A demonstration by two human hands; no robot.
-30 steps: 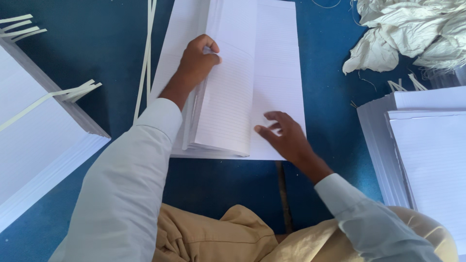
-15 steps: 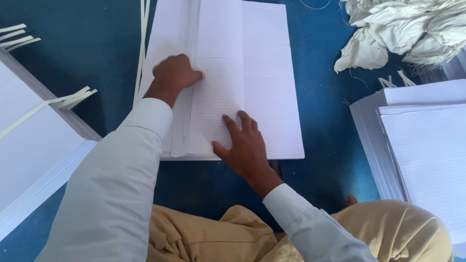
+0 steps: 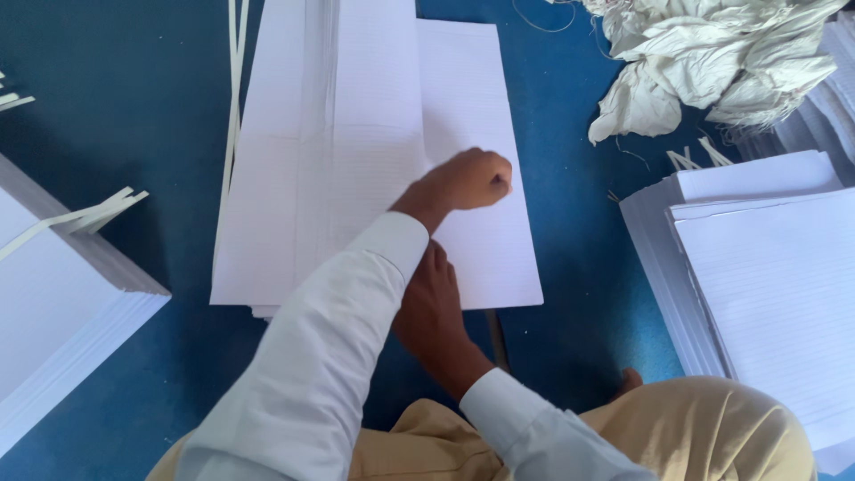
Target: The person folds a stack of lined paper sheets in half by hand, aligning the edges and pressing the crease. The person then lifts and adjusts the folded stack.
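Currently your left hand (image 3: 468,178) is a closed fist pressing the ruled paper sheets (image 3: 356,151) flat beneath it; your right hand (image 3: 432,303), half hidden under that sleeve, steadies the near edge, grip unclear.
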